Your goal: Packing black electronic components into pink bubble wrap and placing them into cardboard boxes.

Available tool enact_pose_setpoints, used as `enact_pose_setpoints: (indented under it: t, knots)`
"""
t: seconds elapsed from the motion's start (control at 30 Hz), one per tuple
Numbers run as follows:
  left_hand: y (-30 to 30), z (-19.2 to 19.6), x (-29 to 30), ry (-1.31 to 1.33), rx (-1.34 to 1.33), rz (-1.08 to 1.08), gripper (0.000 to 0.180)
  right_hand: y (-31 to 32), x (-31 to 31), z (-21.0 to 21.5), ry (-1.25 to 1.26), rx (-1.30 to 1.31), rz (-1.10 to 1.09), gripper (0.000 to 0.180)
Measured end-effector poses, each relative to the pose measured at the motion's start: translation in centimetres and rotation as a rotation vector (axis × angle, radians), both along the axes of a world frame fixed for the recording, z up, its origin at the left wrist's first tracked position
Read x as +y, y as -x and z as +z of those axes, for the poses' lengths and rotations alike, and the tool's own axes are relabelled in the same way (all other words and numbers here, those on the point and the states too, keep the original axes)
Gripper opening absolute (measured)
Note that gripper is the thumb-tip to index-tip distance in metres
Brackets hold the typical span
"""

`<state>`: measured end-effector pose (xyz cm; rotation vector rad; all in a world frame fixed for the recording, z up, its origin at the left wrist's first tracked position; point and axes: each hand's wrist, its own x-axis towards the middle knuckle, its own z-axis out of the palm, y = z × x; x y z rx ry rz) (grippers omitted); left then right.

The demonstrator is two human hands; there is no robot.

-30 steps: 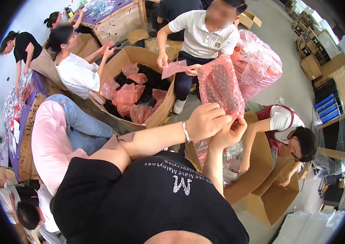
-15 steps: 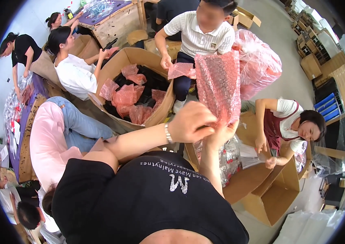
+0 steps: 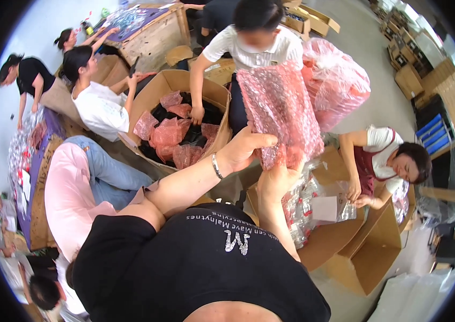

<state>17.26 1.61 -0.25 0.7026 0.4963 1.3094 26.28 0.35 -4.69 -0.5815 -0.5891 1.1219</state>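
A large pink bubble-wrap bag (image 3: 278, 107) stands up in front of me, held by its lower end. My left hand (image 3: 244, 147) closes on its lower left edge, the thumb lying across the front. From below, my right hand (image 3: 280, 174) grips the bottom of the same bag, its fingertips partly covered by the wrap. Whether anything is inside the bag cannot be made out. Beyond my left hand stands a large cardboard box (image 3: 219, 140) with dark items and several small pink bubble-wrap pouches (image 3: 168, 133) in it.
A co-worker (image 3: 262, 45) sits across from me, one hand reaching into the large box. Behind the wrap sits a stuffed pink plastic sack (image 3: 340, 80). At right, another person (image 3: 372, 172) works over open cartons (image 3: 364, 252) near clear-wrapped packets (image 3: 305, 204). Someone in pink (image 3: 69, 188) is close on my left.
My left hand has moved from above the bag's lower end to grip its left edge. The co-worker opposite has let go of a small pink pouch and lowered a hand into the box.
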Motion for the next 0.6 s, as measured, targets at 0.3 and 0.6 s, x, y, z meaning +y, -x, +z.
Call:
enact_pose_setpoints:
  t: [0.3, 0.6]
  knots:
    - [2.2, -2.6, -0.4, 0.268, 0.186, -0.208, 0.052, -11.2, 1.5, 0.1, 0.28, -0.453, -0.062, 0.045]
    - [-1.1, -6.2, -0.9, 0.5, 0.313, -0.218, 0.035, -10.1, 0.9, -3.8, 0.362, -0.884, -0.204, 0.018]
